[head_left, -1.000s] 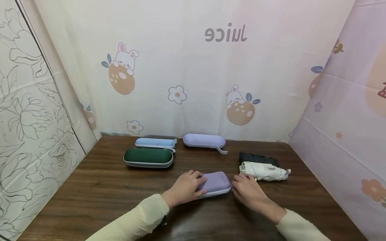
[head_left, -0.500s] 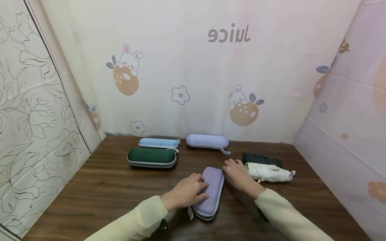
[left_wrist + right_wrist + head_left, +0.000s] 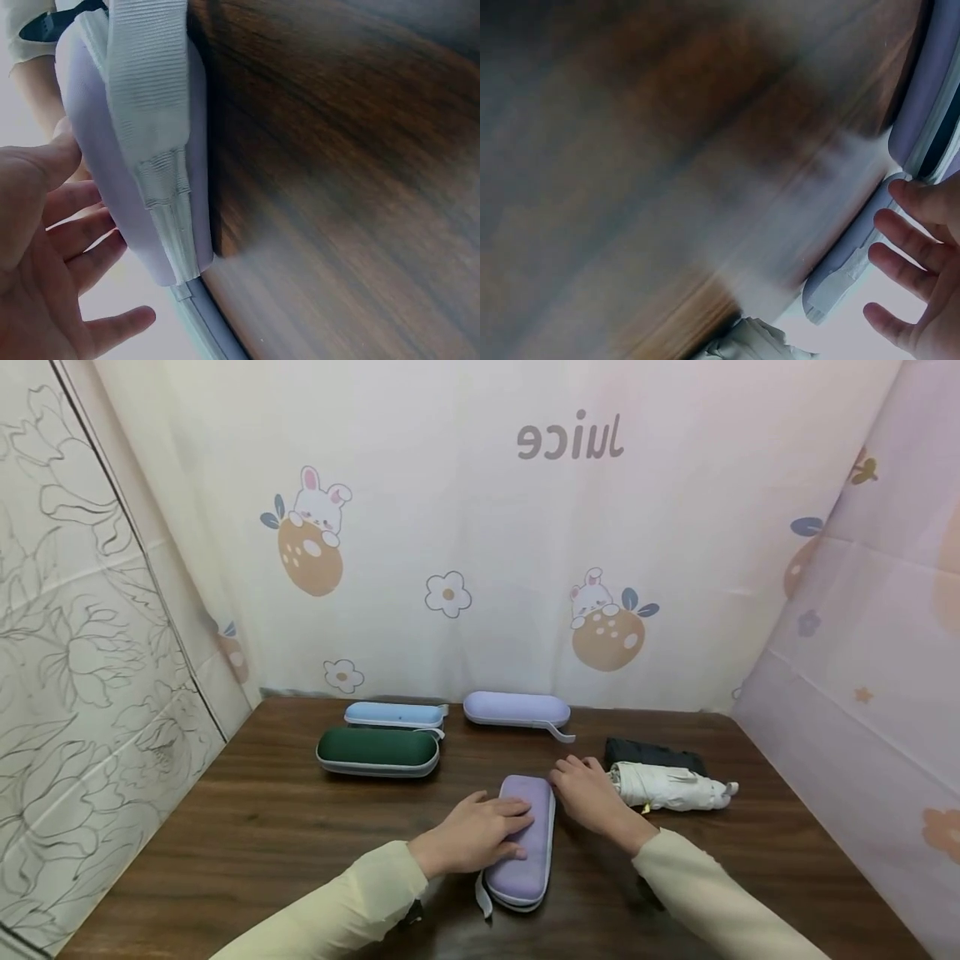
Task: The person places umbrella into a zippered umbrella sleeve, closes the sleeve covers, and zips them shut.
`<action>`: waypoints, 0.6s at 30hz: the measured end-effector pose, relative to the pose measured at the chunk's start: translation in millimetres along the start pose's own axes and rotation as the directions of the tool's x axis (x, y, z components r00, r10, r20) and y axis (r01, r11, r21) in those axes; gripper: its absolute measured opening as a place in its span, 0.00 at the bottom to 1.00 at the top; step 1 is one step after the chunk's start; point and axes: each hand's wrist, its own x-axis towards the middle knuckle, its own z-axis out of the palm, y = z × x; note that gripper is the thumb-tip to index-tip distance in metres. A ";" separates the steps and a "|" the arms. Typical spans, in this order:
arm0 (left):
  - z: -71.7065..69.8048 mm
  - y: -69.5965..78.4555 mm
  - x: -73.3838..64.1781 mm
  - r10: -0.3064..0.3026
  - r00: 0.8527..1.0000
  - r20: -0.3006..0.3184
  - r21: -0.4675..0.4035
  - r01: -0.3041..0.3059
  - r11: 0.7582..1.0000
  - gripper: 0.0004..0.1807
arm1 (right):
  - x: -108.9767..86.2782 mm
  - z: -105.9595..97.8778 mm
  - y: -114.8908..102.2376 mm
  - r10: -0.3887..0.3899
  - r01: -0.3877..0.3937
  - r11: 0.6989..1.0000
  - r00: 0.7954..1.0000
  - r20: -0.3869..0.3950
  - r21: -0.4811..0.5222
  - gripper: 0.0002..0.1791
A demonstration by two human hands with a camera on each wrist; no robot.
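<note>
A purple zip case (image 3: 531, 852) lies lengthwise before me on the table, its pale strap (image 3: 483, 895) trailing from the near end. My left hand (image 3: 471, 833) rests on its lid from the left, fingers laid across the top. At the far right corner, my right hand (image 3: 588, 792) has its thumb and a finger at the zip, curled in close. A dark gap shows between the halves of the purple case (image 3: 922, 97) in the right wrist view, narrowing toward that thumb. The other right fingers spread loose. The zip's pull is hidden by the fingers.
Behind stand a light blue case (image 3: 393, 716), a dark green case (image 3: 377, 752) and a lilac case (image 3: 517, 710). Right of my right hand lie a folded white umbrella (image 3: 670, 787) and a black folded bundle (image 3: 651, 755). A printed curtain (image 3: 450, 527) hangs at the table's back edge.
The purple case has turned from lying crosswise to lengthwise. My right hand has shifted from its right end to the far right corner. My left hand has stayed on its lid.
</note>
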 end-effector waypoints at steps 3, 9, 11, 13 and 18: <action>1.0 0.5 -0.3 -0.013 1.000 0.007 -0.008 0.013 1.000 0.29 | -5.6 -1.4 -2.0 0.001 -0.001 1.000 1.000 -0.021 0.005 0.03; 2.9 0.1 -0.8 -0.019 1.000 -0.001 -0.017 0.019 1.000 0.29 | -20.3 -7.1 -9.1 -0.030 0.031 0.999 0.999 -0.022 0.022 0.07; 3.5 -0.3 -0.4 -0.017 1.000 -0.004 -0.021 0.017 1.000 0.29 | -24.9 -8.7 -13.0 -0.043 0.043 0.999 0.999 -0.008 0.027 0.07; 3.9 -0.7 -0.1 -0.017 1.000 -0.006 -0.027 0.017 0.999 0.29 | -29.3 -10.1 -17.3 -0.057 0.056 0.998 0.998 0.006 0.029 0.06; 4.2 -1.6 0.3 -0.017 1.000 -0.009 -0.036 0.016 0.999 0.29 | -38.0 -16.4 -28.5 -0.111 0.111 0.993 0.994 -0.004 0.045 0.05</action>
